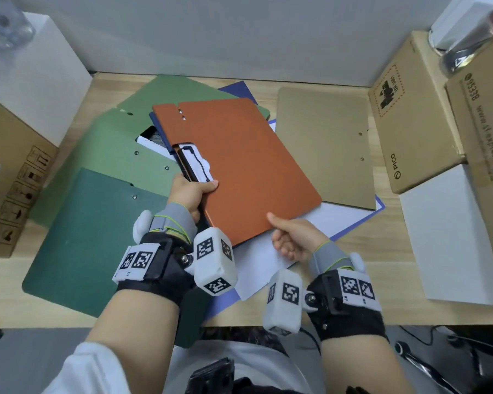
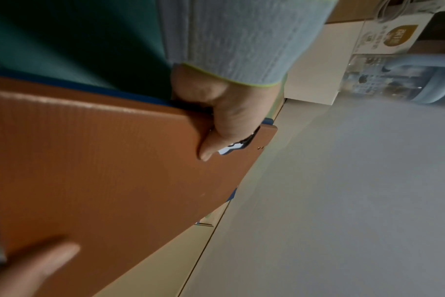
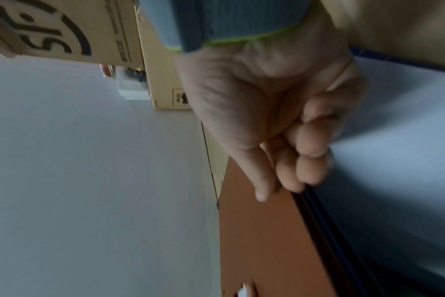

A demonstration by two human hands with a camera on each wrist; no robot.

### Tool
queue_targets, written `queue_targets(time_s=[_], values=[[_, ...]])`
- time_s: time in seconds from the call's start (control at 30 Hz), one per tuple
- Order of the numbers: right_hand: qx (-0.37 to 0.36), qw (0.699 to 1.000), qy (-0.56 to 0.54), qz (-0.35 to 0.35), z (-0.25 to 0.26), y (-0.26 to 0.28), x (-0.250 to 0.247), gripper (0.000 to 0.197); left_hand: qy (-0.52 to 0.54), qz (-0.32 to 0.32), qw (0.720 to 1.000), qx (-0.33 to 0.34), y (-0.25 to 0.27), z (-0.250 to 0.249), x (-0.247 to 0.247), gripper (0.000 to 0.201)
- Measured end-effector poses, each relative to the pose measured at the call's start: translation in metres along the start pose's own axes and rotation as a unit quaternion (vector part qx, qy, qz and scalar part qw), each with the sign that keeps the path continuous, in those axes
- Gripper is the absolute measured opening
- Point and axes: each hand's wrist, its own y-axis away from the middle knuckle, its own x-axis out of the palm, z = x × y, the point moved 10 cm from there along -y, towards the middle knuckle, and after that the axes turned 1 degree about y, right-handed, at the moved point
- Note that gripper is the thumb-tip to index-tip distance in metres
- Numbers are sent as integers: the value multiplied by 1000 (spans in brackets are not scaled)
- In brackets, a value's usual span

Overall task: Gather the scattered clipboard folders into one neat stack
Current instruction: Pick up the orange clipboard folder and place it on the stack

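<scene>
An orange clipboard folder (image 1: 239,166) is held tilted over the pile in the middle of the desk. My left hand (image 1: 191,191) grips its clip edge, thumb on top, as the left wrist view shows on the orange folder (image 2: 102,160). My right hand (image 1: 291,234) pinches the near corner, thumb on the cover and fingers curled under the orange folder (image 3: 262,241). Beneath lie two light green folders (image 1: 111,143), a dark green folder (image 1: 91,237) and an open blue folder (image 1: 241,91) with white paper. A tan folder (image 1: 322,143) lies apart at the right.
Cardboard boxes (image 1: 410,115) stand along the right side, with a white box (image 1: 450,237) in front of them. Another cardboard box (image 1: 9,180) and a white box (image 1: 40,75) stand at the left. A grey wall closes the back of the wooden desk (image 1: 382,280).
</scene>
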Motion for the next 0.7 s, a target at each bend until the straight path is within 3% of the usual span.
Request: queue_targets(time_s=[0.1, 0.2, 0.27, 0.37, 0.47, 0.7], values=[[-11, 975, -201, -91, 0, -3, -40, 32, -15, 5, 1000, 19, 6, -12, -4, 31], [-28, 903, -405, -142, 0, -5, -71, 15, -19, 15, 1000, 13, 10, -17, -14, 33], [-19, 857, -490, -158, -3, -5, -84, 40, -18, 23, 1000, 2, 11, -15, -23, 35], [-18, 816, -547, -187, -2, -3, -93, 53, -16, 29, 999, -16, 10, -8, -38, 43], [-26, 808, -554, -199, 2, -5, -98, 54, -10, 45, 998, -35, 8, 1, -44, 46], [-7, 828, -526, -196, 0, -20, -98, 51, -24, 50, 998, -42, 3, 9, -47, 48]])
